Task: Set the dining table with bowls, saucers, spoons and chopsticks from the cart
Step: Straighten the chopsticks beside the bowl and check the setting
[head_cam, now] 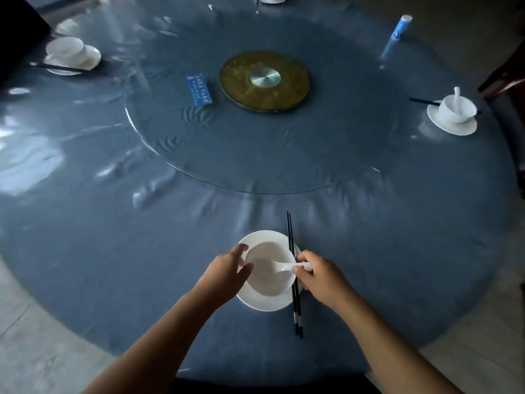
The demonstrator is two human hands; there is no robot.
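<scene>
Round blue table [113, 265], four place settings in our view.
Between our hands: one saucer [264, 304], one bowl [265, 282], two chopsticks [292, 251]; right hand [321, 277] pinches one spoon [287, 267] (scoop in bowl), left hand [227, 273] loosely spread on the rim.

Pale tiled floor [37, 351] (window glare at left), dark wooden chair [502, 81] at right.

Near edge of counter [113, 251]: bowl [270, 277] sits on saucer [261, 304]. Spoon [287, 267] lies in bowl, handle to the right. Chopsticks [294, 280] lie across saucer's right rim, just right of bowl. Left hand [227, 268] at bowl's left; right hand [321, 277] at its right, on spoon handle.
</scene>
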